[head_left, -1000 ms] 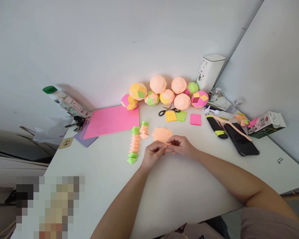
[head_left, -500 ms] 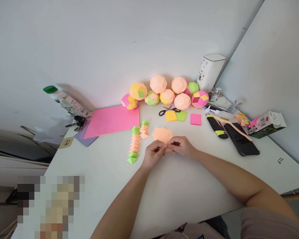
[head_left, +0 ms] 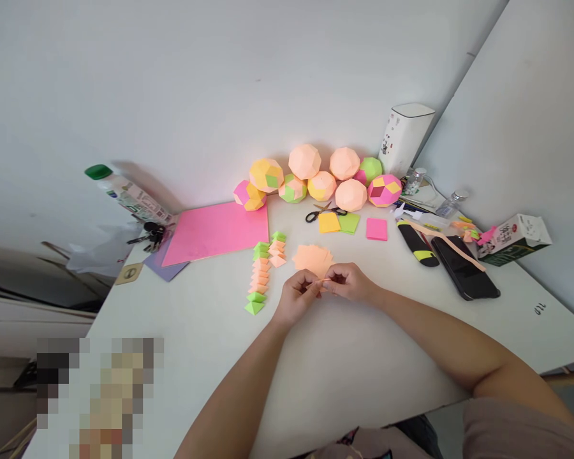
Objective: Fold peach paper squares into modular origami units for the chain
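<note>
The left hand (head_left: pixel 297 295) and right hand (head_left: pixel 351 283) pinch a peach slip (head_left: pixel 325 280) between them, presumably to steady it. Just beyond lies the pile (head_left: pixel 312 257), apparently for easy reach; farther, balls (head_left: pixel 351 195) sit wallside, seemingly out of the way.

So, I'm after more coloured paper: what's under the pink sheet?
A purple sheet pokes out at the near-left corner of the pink sheet. How far it reaches underneath, or whether anything else lies there, is hidden.

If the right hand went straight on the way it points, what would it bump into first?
Probably the left hand, holding the same small peach paper as the right hand; exact depth between them is unclear.
</note>
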`<state>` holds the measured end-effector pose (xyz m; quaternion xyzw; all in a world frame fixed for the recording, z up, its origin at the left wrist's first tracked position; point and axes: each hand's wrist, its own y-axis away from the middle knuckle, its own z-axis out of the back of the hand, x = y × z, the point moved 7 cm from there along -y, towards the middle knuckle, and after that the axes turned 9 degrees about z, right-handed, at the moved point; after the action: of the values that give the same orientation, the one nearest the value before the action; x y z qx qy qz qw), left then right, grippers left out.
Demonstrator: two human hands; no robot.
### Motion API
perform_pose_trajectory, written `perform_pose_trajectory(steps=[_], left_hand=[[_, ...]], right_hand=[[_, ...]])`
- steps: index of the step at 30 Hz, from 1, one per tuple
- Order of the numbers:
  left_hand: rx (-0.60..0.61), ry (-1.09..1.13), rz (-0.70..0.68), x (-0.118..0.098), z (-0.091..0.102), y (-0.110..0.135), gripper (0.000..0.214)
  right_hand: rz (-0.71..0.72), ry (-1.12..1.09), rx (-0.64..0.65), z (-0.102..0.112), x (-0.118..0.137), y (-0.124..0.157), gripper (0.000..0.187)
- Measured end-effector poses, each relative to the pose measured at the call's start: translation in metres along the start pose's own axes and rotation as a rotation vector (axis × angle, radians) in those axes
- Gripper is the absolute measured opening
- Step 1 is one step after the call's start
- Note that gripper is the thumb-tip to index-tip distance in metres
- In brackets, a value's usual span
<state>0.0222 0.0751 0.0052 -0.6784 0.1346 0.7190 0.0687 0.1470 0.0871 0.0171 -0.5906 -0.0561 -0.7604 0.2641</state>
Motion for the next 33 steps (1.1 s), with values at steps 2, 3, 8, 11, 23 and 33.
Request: perform_pose_trajectory(steps=[2,3,8,11,23,33], left_hand=[[0.003,0.020,-0.009,-0.002,0.000,0.000,0.022],[-0.001,0.028,-0.014,-0.003,0.000,0.000,0.023],[-0.030,0.019,0.066,0.005,0.002,0.000,0.030],[-0.056,0.016,0.093,0.011,0.005,-0.001,0.035],[-0.021,0.000,0.031,-0.003,0.002,0.001,0.041],[-0.065,0.061,0.123,0.007,0.004,-0.002,0.037]], right_hand=[[-0.007,-0.028,0.008,-0.001,-0.001,0.000,0.021],[-0.013,-0.047,0.010,-0.001,-0.001,0.001,0.021],[-0.044,-0.123,0.014,-0.001,-0.005,0.002,0.021],[-0.043,-0.134,0.001,0.000,-0.005,0.002,0.022],[0.666,0.450,-0.250,0.003,0.034,0.015,0.011],[0.717,0.457,-0.189,-0.001,0.039,0.014,0.017]])
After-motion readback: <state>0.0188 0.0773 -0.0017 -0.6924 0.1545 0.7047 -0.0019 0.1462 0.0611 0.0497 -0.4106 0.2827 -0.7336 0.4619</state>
